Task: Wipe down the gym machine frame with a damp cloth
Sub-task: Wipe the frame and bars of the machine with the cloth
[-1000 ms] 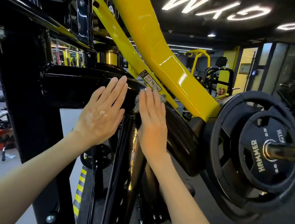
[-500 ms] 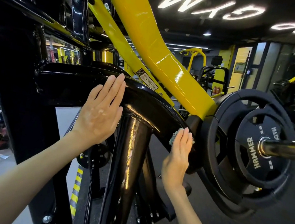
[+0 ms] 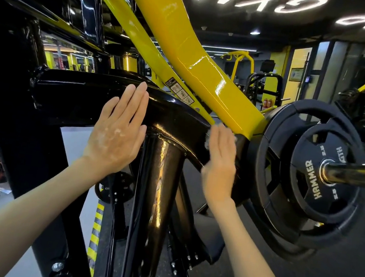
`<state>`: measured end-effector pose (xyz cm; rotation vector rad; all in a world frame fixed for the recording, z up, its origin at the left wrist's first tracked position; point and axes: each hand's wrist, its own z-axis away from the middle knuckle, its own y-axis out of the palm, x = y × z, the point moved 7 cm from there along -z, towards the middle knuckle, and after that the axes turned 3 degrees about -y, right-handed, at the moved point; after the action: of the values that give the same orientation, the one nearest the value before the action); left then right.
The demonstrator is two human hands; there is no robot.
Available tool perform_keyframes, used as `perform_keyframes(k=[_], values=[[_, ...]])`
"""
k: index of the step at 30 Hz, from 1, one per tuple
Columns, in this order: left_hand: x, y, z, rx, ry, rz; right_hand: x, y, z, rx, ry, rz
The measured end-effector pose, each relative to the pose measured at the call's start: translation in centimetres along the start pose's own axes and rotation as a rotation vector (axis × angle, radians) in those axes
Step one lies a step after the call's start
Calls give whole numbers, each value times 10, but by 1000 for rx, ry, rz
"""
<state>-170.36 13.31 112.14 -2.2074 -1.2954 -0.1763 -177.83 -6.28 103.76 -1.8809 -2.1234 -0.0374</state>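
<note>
The left hand (image 3: 117, 130) lies flat, fingers straight, on the black frame (image 3: 77, 95). The right hand (image 3: 220, 160), fingers also straight, presses the cloth (image 3: 207, 140) against the frame. The cloth's edge shows beside the fingertips, with the yellow arm (image 3: 208, 78) just above them and the weight plate (image 3: 307, 177) close to their right.

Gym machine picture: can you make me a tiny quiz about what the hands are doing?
1. True or false: the left hand lies flat on the black frame beam.
2. Which hand presses the cloth against the frame? A: left hand. B: right hand.
3. Fill in: the big word printed on the weight plate is ____.

Key: 1 true; 2 B; 3 HAMMER.
</note>
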Motion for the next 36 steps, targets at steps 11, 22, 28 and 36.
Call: perform_keyframes(k=[11,22,28,36], values=[[0,-1,0,0,-14,18,-50,-3,107,138,262,75],[1,2,1,27,-3,-8,71,24,2,38,-96,-162],[3,2,2,9,18,21,80,13,-15,214,-370,-127],[18,-12,1,21,51,11,74,7,-64,28,-341,-70]])
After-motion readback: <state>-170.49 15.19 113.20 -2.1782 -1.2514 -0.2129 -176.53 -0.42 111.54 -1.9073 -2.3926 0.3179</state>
